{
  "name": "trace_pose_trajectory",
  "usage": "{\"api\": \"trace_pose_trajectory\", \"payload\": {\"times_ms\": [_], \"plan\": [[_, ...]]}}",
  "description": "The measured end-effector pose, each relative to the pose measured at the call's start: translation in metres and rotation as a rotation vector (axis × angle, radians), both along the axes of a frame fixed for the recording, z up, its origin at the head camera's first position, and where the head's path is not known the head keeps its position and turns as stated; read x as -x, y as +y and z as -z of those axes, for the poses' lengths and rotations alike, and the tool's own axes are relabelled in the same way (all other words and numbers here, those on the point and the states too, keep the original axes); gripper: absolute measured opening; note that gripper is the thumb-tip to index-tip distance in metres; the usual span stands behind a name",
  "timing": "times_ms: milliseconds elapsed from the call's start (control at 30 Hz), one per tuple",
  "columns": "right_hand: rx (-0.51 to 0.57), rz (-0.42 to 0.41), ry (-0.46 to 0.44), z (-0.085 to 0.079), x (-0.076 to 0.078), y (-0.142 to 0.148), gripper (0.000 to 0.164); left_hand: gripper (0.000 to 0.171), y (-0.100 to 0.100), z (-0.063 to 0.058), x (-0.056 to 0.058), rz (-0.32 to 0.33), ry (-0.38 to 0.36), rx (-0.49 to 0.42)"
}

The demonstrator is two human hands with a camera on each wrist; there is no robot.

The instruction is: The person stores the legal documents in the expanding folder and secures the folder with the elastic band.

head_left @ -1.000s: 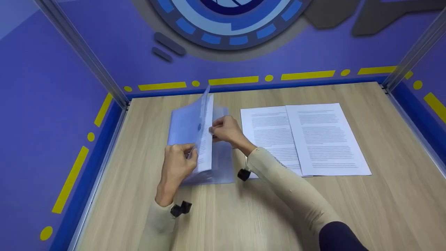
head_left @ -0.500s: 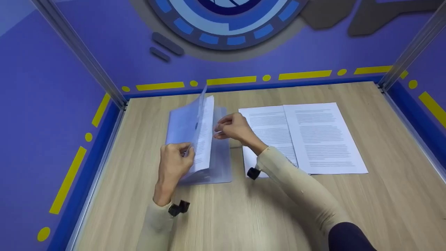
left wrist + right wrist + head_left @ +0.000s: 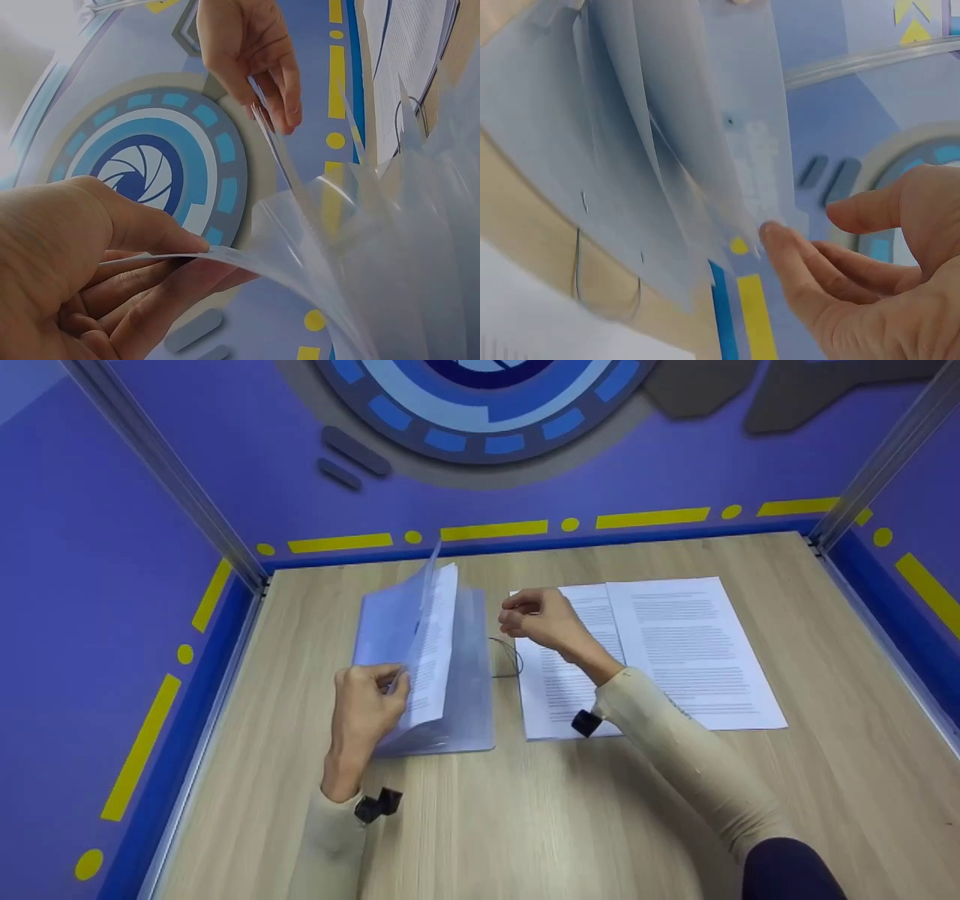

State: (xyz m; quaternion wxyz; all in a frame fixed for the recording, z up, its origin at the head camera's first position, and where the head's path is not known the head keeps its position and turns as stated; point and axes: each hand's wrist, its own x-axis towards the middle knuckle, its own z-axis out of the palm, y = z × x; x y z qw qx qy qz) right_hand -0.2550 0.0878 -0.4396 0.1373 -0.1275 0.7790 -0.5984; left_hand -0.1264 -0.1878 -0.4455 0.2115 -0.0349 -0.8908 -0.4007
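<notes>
A translucent expanding file folder [image 3: 472,682] stands partly open left of the middle of the table. My left hand [image 3: 364,705] pinches its raised front flap [image 3: 247,262] between thumb and fingers near the lower edge. Printed sheets [image 3: 433,652] stand upright just behind that flap. My right hand [image 3: 547,619] hovers right of the folder with fingers slightly bent, overlapping the flat sheets in the head view. In the right wrist view its thumb and fingers [image 3: 780,251] are apart, with nothing between them. A thin elastic loop [image 3: 519,656] sticks out from the folder's right edge.
Two flat printed piles or sheets, one left [image 3: 574,690] and one right [image 3: 697,652], overlap on the wooden table [image 3: 510,825]. Blue panels [image 3: 90,585] with yellow marks wall in the back and both sides. Metal posts [image 3: 172,487] stand at the corners.
My right hand has let go of the sheets in the folder and moved right, uncovering the elastic loop. My left hand keeps its pinch on the flap.
</notes>
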Motion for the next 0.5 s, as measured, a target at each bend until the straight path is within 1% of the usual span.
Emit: {"api": "trace_pose_trajectory", "payload": {"times_ms": [100,267,500], "plan": [[-0.038,0.010,0.020,-0.001,0.002,0.014,0.031,0.013,0.000,-0.001,0.000,0.001,0.002,0.000],[-0.090,0.037,0.019,-0.001,0.003,0.037,0.031,0.013,-0.001,0.000,0.001,0.002,-0.002,-0.006],[-0.170,0.062,0.058,0.000,0.004,0.070,0.037,0.014,-0.002,0.001,0.000,0.004,-0.009,-0.011]]}}
